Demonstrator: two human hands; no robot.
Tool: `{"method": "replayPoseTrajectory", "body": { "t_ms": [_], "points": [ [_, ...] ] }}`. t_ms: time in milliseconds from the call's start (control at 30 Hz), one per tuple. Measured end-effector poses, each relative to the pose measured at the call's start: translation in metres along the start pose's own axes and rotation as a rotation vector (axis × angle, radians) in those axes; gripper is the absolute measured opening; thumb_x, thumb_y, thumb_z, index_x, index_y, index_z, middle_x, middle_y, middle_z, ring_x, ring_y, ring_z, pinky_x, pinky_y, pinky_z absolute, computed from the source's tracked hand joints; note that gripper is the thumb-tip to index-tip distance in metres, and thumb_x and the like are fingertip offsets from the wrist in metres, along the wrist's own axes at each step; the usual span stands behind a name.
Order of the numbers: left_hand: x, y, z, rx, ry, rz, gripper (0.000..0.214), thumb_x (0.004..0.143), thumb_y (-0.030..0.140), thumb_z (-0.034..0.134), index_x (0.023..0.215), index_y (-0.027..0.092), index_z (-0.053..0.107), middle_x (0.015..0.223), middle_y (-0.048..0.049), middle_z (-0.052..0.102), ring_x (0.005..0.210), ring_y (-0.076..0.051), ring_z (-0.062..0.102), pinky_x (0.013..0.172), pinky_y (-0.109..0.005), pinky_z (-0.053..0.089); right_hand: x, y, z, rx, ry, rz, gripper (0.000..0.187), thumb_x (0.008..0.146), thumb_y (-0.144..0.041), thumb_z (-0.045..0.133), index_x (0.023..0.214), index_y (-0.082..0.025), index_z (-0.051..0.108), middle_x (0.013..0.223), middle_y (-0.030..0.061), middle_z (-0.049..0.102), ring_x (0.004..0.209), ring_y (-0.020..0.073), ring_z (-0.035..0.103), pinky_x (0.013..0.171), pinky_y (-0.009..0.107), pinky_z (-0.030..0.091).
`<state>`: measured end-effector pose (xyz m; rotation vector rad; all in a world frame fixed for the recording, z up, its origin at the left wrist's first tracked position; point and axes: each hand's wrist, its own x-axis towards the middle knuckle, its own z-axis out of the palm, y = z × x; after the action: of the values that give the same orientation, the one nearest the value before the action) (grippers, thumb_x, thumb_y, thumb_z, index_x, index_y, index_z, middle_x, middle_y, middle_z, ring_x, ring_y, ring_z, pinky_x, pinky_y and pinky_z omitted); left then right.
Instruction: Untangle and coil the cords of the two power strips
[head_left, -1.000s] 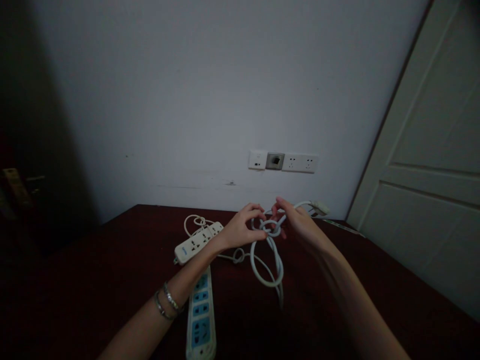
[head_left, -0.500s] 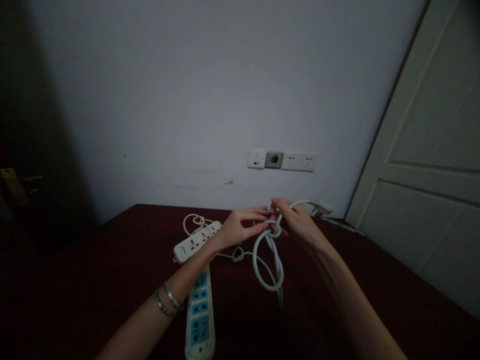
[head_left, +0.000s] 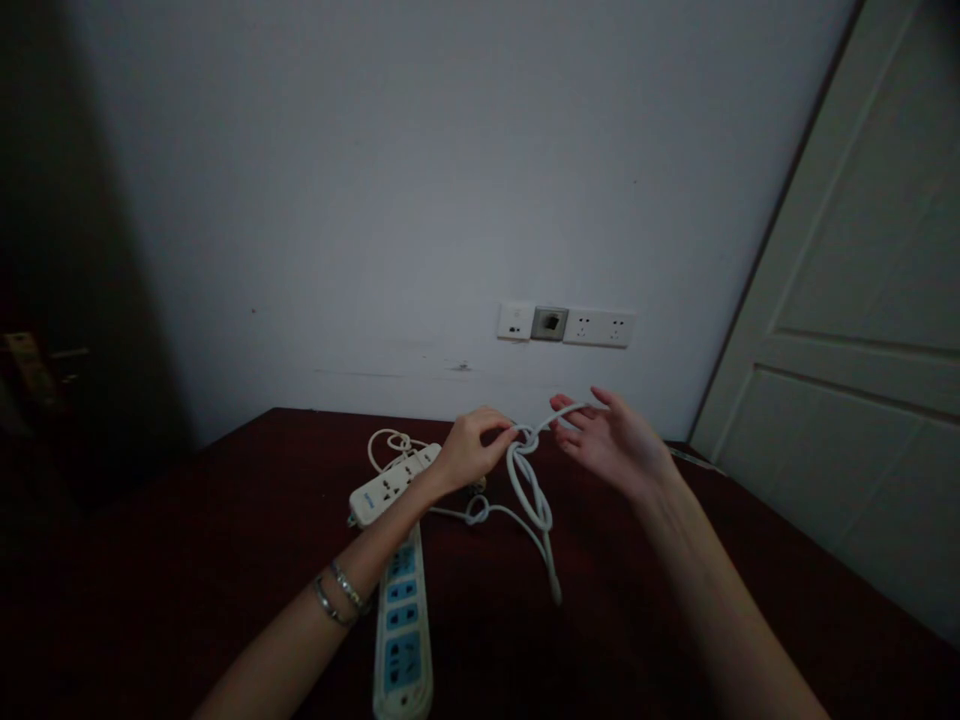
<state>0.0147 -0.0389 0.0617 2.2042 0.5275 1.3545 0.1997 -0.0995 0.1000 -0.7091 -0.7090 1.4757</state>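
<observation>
A looped, knotted white power cord (head_left: 545, 515) hangs above the dark red table. My left hand (head_left: 472, 450) pinches the cord beside its knot, thumb against fingers. To the right of the knot, my right hand (head_left: 615, 440) has its palm turned up and its fingers apart, with the cord's end stretch running across the fingers. The plug is hidden behind that hand. Under my left forearm lie a white power strip (head_left: 369, 503) and a longer strip with blue sockets (head_left: 402, 660).
The dark red table (head_left: 247, 560) reaches back to a pale wall. Wall sockets (head_left: 600, 327) are mounted above its back edge. A white panelled door (head_left: 855, 400) stands at the right, and a thin cord with a small loop (head_left: 477, 510) lies mid-table.
My right hand has opened and moved right, turning its palm up. My left fingers have closed on the cord by the knot. The hanging loop has narrowed and risen.
</observation>
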Motion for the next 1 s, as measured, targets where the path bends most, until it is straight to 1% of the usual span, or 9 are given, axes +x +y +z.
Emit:
{"method": "replayPoseTrajectory", "body": {
  "t_ms": [100,233,367,500,600,733,800,867,1000],
  "points": [
    [0.001,-0.005,-0.004,0.051,-0.080,0.056,0.017,0.081,0.028,0.057,0.076,0.019,0.071,0.077,-0.0069,0.066,0.077,-0.019,0.057,0.078,-0.031,0.041,0.001,-0.002,-0.004,0.088,0.012,-0.013,0.026,0.091,-0.033,0.033,0.092,-0.018,0.054,0.108,0.0095,0.062,0.089,0.0183,0.062,0.068,0.029,0.051],
    [0.004,-0.012,-0.009,0.141,-0.132,0.098,0.019,0.083,0.027,0.055,0.079,0.016,0.069,0.078,-0.0064,0.066,0.076,-0.017,0.057,0.075,-0.029,0.042,0.002,0.001,-0.005,0.145,0.000,-0.049,0.038,0.095,-0.037,0.019,0.111,-0.019,0.048,0.119,0.0120,0.058,0.104,0.0217,0.059,0.069,0.032,0.053],
    [0.006,-0.017,-0.015,0.193,-0.195,0.092,0.018,0.084,0.025,0.054,0.083,0.014,0.068,0.082,-0.0057,0.066,0.077,-0.015,0.058,0.075,-0.027,0.044,0.004,0.006,0.000,0.154,0.083,-0.102,0.044,0.096,-0.039,0.013,0.122,-0.019,0.042,0.118,0.0142,0.058,0.104,0.0226,0.060,0.067,0.032,0.053],
    [0.006,-0.022,-0.018,0.177,-0.285,0.119,0.018,0.084,0.023,0.054,0.090,0.014,0.068,0.089,-0.0061,0.066,0.082,-0.014,0.059,0.078,-0.028,0.046,0.007,0.011,0.006,0.123,0.152,-0.174,0.043,0.096,-0.039,0.018,0.113,-0.018,0.052,0.107,0.0108,0.063,0.095,0.0198,0.064,0.065,0.027,0.053],
    [0.006,-0.025,-0.017,0.203,-0.217,0.165,0.018,0.083,0.022,0.055,0.092,0.015,0.069,0.099,-0.0086,0.063,0.090,-0.016,0.059,0.083,-0.031,0.046,0.005,0.010,0.008,0.079,0.122,-0.198,0.045,0.095,-0.039,0.022,0.104,-0.015,0.059,0.086,0.0070,0.066,0.080,0.0165,0.066,0.064,0.026,0.052],
    [0.005,-0.024,-0.013,0.261,-0.048,0.258,0.019,0.083,0.020,0.055,0.096,0.015,0.068,0.101,-0.0098,0.058,0.094,-0.017,0.057,0.082,-0.032,0.047,-0.003,0.004,0.005,-0.062,-0.081,-0.225,0.043,0.093,-0.040,0.030,0.097,-0.015,0.065,0.061,0.0026,0.059,0.061,0.0136,0.059,0.064,0.026,0.049],
    [0.004,-0.020,-0.011,0.288,0.018,0.286,0.021,0.085,0.019,0.053,0.099,0.014,0.067,0.096,-0.0093,0.058,0.091,-0.016,0.057,0.080,-0.031,0.048,-0.006,0.002,0.001,-0.161,-0.165,-0.271,0.037,0.090,-0.043,0.037,0.093,-0.018,0.066,0.057,0.0016,0.058,0.059,0.0141,0.057,0.064,0.028,0.047],
    [0.003,-0.016,-0.009,0.318,0.029,0.314,0.022,0.087,0.019,0.049,0.102,0.012,0.065,0.092,-0.0091,0.059,0.087,-0.015,0.057,0.079,-0.030,0.048,-0.007,0.001,-0.002,-0.246,-0.205,-0.324,0.028,0.085,-0.045,0.048,0.088,-0.023,0.065,0.056,0.0006,0.058,0.060,0.0154,0.057,0.065,0.031,0.046],
    [0.001,-0.014,-0.008,0.356,0.013,0.369,0.023,0.089,0.016,0.045,0.103,0.009,0.061,0.090,-0.0100,0.058,0.084,-0.016,0.056,0.078,-0.030,0.047,-0.007,-0.001,-0.005,-0.349,-0.183,-0.400,0.021,0.075,-0.045,0.063,0.080,-0.024,0.061,0.066,0.0009,0.063,0.062,0.0163,0.058,0.065,0.032,0.045]
  ]
}}
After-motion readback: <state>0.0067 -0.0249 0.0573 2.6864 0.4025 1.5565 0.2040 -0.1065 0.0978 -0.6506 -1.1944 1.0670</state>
